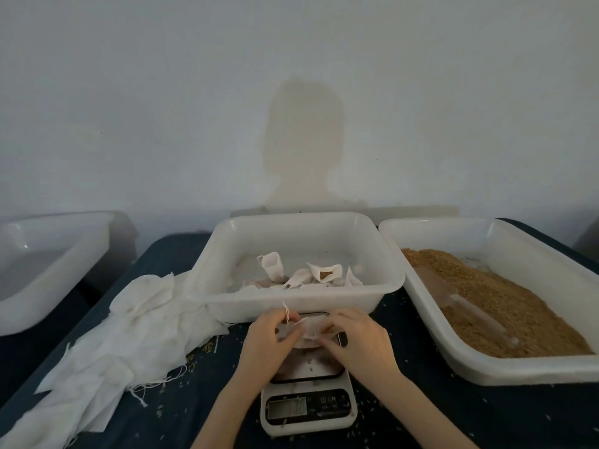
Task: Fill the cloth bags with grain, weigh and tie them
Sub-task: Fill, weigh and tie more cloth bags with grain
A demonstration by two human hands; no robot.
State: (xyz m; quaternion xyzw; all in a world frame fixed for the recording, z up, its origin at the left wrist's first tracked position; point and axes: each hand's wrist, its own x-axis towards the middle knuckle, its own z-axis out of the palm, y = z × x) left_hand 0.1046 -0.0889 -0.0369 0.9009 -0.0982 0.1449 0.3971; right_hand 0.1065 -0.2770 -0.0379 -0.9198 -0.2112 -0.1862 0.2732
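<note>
Low at frame centre, above the scale (308,406), I see both hands pinching a small cloth bag (311,328): left hand (270,341) on its drawstring (286,314), right hand (358,343) at the mouth. Soft, light; grip the neck.

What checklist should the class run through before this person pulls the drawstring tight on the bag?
1. Both hands on the bag: left hand and right hand grip the bag. Ok.
2. String in reach: the string loops up at the left fingers. Ok.
3. Bag over the scale: ok.
4. Weight reading: display too blurred. Cannot tell.
5. Place for the finished bag: middle tub behind holds filled bags. Ok.
6. Tidy surface: loose grains lie on the cloth. Not ok.
</note>
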